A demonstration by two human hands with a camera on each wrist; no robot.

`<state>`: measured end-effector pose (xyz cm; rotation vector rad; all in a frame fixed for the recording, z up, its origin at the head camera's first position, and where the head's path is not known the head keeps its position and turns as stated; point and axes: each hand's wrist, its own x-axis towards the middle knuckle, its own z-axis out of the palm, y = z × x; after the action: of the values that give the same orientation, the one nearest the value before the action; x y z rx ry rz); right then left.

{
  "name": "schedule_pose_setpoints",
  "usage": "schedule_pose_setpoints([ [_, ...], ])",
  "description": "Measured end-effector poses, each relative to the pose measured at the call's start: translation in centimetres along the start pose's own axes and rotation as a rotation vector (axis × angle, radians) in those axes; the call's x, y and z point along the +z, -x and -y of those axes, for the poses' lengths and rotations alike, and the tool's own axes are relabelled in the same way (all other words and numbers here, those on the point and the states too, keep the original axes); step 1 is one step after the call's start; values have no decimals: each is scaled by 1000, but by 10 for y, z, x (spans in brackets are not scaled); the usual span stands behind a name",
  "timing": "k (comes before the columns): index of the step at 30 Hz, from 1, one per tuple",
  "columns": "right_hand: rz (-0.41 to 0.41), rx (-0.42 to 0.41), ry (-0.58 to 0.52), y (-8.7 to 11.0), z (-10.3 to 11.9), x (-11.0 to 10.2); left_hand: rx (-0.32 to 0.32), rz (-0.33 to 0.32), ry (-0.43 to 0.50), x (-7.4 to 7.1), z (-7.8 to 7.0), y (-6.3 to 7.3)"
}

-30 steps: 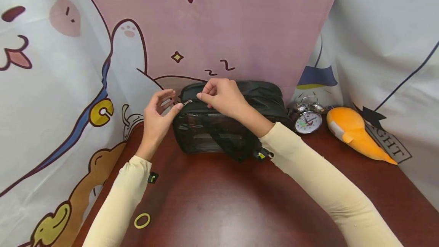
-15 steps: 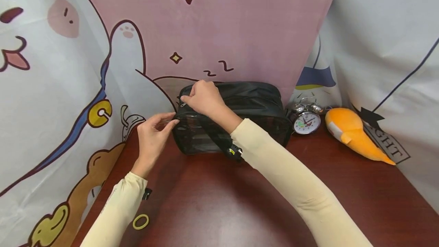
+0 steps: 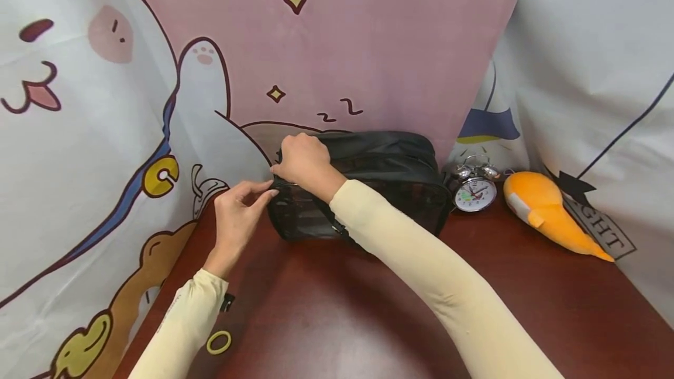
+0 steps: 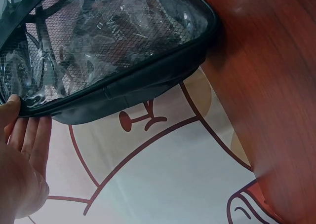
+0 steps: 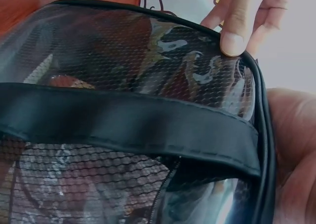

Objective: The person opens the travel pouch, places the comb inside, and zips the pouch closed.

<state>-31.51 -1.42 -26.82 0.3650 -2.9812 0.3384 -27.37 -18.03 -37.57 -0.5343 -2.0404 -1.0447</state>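
A black bag (image 3: 384,159) with a clear plastic front, mesh and a dark strap (image 5: 123,123) stands against the backdrop. My left hand (image 3: 235,215) pinches the edge of its upper left front corner, thumb on the clear plastic and fingers behind, as the left wrist view shows with the hand (image 4: 24,157) at the bag's rim (image 4: 106,92). Just above, my right hand (image 3: 305,159) is curled over the top left end of the bag, thumb and fingers pinched together at the zipper. The zipper pull is covered by that hand. The right palm (image 5: 296,145) borders the right wrist view.
To the bag's right stand a silver twin-bell alarm clock (image 3: 475,192) and an orange plush toy (image 3: 553,215). A yellow ring (image 3: 218,342) lies by the left forearm on the reddish-brown table (image 3: 337,309). Printed cloth (image 3: 400,45) hangs close behind.
My right hand has moved left and down along the bag's top to its left end. My left hand has dropped a little and taken hold of the front corner.
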Motion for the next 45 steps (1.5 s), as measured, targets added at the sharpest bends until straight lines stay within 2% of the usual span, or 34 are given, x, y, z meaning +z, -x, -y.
schedule_pose_setpoints([
  [8, 44, -31, 22, -3, 2, 1, -10, 4, 10, 2, 1, 4],
  [14, 36, -34, -28, -5, 0, -4, -24, 8, -15, 1, 0, 1],
  [19, 54, -45, -98, -8, -13, -12, -23, 5, -19, 1, -2, 1],
  [26, 181, -110, -211, -16, -36, -30, -24, 16, -49, 0, -3, -1],
  [29, 209, -118, -259, -15, -44, -38, -32, 24, -51, 0, -4, -2],
  [36, 238, -103, -378, -15, -60, -47, -45, 37, -48, 1, -3, -3],
  [41, 305, -103, -535, -15, -75, -56, -60, 35, -25, 0, -4, -4],
  [45, 345, -93, -606, -13, -88, -62, -66, 39, -20, -1, -3, -4],
])
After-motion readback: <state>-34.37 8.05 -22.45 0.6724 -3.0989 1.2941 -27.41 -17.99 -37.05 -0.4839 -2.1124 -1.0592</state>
